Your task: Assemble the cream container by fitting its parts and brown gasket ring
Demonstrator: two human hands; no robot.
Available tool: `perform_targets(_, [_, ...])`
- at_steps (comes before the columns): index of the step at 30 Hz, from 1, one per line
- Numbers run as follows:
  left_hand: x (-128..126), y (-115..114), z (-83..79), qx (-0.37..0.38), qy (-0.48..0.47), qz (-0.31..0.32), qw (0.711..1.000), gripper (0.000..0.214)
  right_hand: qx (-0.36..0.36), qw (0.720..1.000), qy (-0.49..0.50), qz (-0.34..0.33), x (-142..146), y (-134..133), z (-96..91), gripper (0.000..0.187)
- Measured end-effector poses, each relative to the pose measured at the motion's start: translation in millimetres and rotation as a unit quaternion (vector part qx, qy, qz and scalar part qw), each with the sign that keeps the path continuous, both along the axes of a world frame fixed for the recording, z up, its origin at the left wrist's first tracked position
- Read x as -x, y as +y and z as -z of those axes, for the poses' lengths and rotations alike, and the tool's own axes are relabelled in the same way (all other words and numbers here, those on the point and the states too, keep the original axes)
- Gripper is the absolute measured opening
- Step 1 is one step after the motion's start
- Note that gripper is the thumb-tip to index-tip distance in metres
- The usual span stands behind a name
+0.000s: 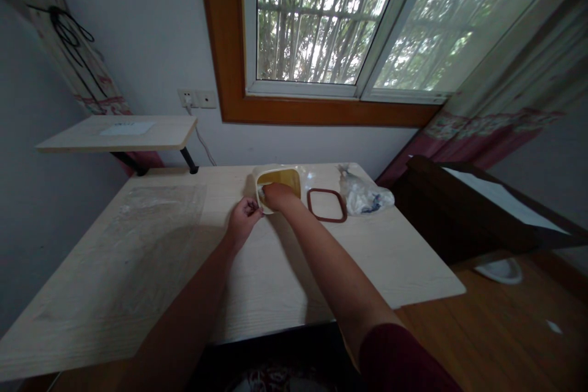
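Note:
A cream-coloured rectangular container with a yellow inside lies tilted on the light wooden table, its mouth facing me. My right hand rests at the container's near rim, fingers curled against it. My left hand sits just left of the container, fingers pinched together on something small and dark that I cannot make out. A brown rectangular sealing ring lies flat on the table to the right of the container.
A crumpled clear plastic bag lies right of the ring. A clear plastic sheet covers the table's left part. A small raised shelf stands at the back left. A dark cabinet is at the right.

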State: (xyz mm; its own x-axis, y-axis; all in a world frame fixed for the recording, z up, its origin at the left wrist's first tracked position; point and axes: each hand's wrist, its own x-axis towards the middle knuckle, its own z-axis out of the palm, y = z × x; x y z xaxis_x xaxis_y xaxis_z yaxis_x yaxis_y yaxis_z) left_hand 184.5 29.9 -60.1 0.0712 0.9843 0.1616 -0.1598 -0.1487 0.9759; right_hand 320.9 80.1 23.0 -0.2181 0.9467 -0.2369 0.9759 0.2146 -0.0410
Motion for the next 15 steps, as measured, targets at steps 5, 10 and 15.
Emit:
perform_targets(5, [-0.5, -1.3, -1.3, 0.002, 0.009, -0.001, 1.0, 0.029, -0.012, 0.999, -0.021, 0.026, -2.7, -0.7, 1.5, 0.036])
perform_targets(10, [-1.7, -2.7, -1.8, 0.0, 0.017, 0.002, 1.0, 0.028, -0.012, 0.999, -0.03, 0.04, -3.1, -3.2, 1.3, 0.036])
perform_targets(15, [-2.2, -0.6, 1.4, -0.008, 0.015, -0.001, 1.0, 0.025, 0.01, 0.999, -0.022, 0.03, -0.7, -7.9, -1.6, 0.043])
